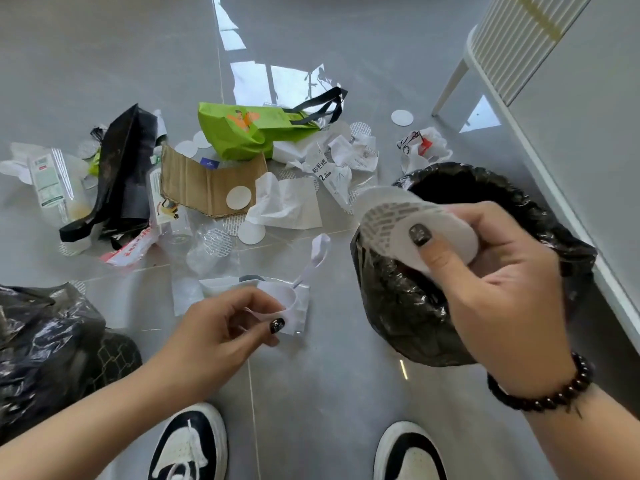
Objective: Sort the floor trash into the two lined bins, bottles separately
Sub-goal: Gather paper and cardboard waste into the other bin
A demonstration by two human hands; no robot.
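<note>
"粘毛纸" and "2" on white wrapper [320, 168]

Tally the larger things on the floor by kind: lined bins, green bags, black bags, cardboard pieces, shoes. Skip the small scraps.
Lined bins: 2
Green bags: 1
Black bags: 1
Cardboard pieces: 1
Shoes: 2
Total: 7

Grey tile floor [104, 64]: green bag [242, 133], cardboard [204, 183], tissue [284, 202], 2 lined bins [433, 306].
</note>
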